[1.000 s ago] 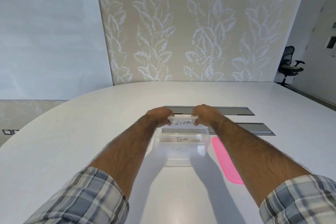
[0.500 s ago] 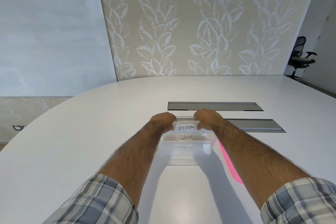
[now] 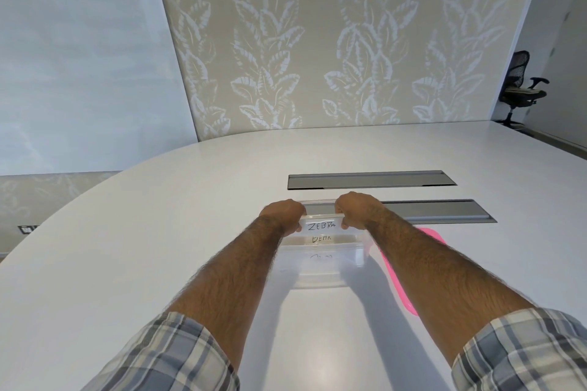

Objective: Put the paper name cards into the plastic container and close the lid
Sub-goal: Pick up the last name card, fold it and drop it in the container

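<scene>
both hands [image 3: 282,216] pinching ZEBRA card [image 3: 320,226], above clear container [image 3: 320,276]

One counter [image 3: 127,247] bears one clear plastic container [image 3: 320,276] and one pink lid [image 3: 397,273]. Three paper name cards show: the ZEBRA card [image 3: 320,226], the BEAR card [image 3: 321,239] and a third card [image 3: 320,256] with illegible writing. There are two hands, the left hand [image 3: 282,216] and the right hand [image 3: 355,209]. There are two grey hatches, the far hatch [image 3: 371,179] and the near hatch [image 3: 444,211], and one office chair [image 3: 521,89].
</scene>
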A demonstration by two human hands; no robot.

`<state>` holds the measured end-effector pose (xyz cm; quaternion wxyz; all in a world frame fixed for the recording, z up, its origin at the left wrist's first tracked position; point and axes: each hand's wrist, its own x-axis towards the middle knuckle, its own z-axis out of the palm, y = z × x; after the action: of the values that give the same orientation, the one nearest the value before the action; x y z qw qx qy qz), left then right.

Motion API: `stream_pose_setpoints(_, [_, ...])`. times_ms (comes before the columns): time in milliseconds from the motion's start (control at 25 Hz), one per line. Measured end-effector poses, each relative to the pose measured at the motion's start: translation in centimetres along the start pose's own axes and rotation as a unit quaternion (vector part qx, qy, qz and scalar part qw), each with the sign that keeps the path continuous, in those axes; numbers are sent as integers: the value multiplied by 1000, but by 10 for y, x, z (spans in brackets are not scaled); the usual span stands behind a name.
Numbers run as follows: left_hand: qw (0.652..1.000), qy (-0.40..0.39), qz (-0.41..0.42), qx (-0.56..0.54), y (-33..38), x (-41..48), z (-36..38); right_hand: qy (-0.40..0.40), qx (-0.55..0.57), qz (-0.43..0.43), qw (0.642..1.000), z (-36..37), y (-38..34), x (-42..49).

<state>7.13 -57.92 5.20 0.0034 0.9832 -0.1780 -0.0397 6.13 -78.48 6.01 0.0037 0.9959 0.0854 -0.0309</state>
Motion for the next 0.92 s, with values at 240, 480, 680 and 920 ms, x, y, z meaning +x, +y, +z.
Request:
stream_pose_setpoints(240, [999,-7,-4,37,2,1,4,-13,-28,-18,999,7,-3,2])
stream_pose_setpoints(480, [999,-25,-5,38,1,5,8,-22,-43,-22,999,9,-4,8])
stream_pose_setpoints(680, [998,-37,-4,41,-1,9,13,-31,-48,-26,998,14,-5,10])
stream_pose_setpoints(920, [998,-45,-8,43,-6,10,16,-31,-56,-31,997,17,-9,13])
